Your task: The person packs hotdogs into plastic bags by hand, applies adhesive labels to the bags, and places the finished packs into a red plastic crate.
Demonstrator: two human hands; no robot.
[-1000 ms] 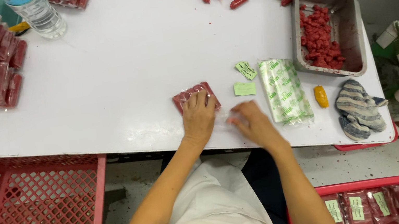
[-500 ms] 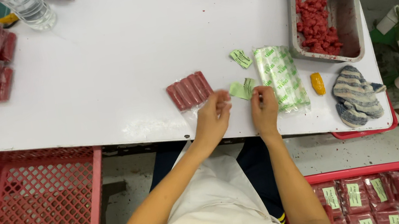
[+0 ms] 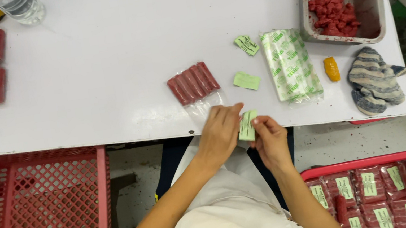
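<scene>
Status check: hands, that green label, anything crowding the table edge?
Left hand and right hand both pinch the green label off the table edge. Sausage pack lies just beyond, untouched. Nothing between.

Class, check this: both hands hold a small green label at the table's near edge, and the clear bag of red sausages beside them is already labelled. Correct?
Not quite. In the head view, both the left hand and right hand hold the green label, but the bag of sausages shows no label on it.

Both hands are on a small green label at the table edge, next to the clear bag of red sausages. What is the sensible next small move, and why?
Probably bring the green label up to the sausage bag. The left hand and right hand pinch it just below the table edge, and the bag beside them shows no label, unlike the labelled packs in the red crate.
</scene>
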